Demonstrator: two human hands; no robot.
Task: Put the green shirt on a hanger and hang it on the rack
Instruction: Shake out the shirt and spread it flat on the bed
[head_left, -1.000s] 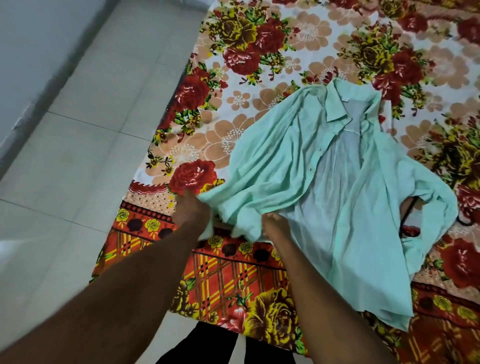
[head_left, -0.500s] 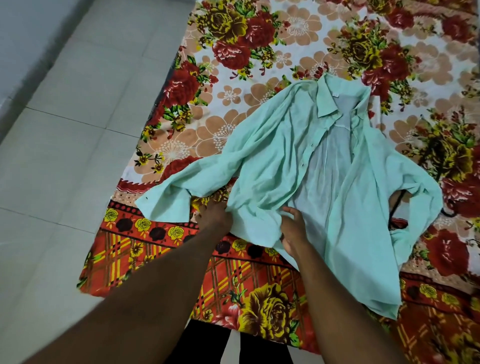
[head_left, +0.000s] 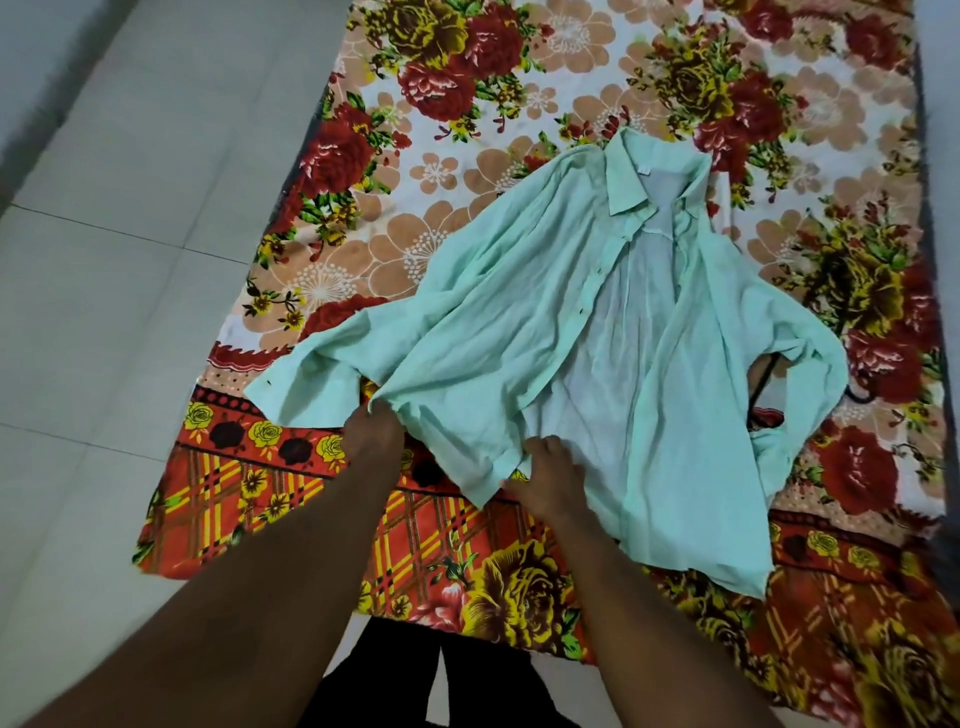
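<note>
The pale green shirt lies unbuttoned on the floral bed sheet, collar toward the far end, its left sleeve spread out to the near left. My left hand pinches the shirt's left front panel at its lower edge. My right hand grips the bottom corner of that same panel. A dark hanger shows partly through the loop of the right sleeve; most of it is hidden under the cloth. No rack is in view.
The bed's near edge, with an orange plaid border, runs just beyond my legs. Grey tiled floor lies to the left, and a wall base runs along the far left.
The left sleeve, bunched a second ago, now lies spread out to the left. Both hands have shifted along the left front panel's hem, and it lies flatter.
</note>
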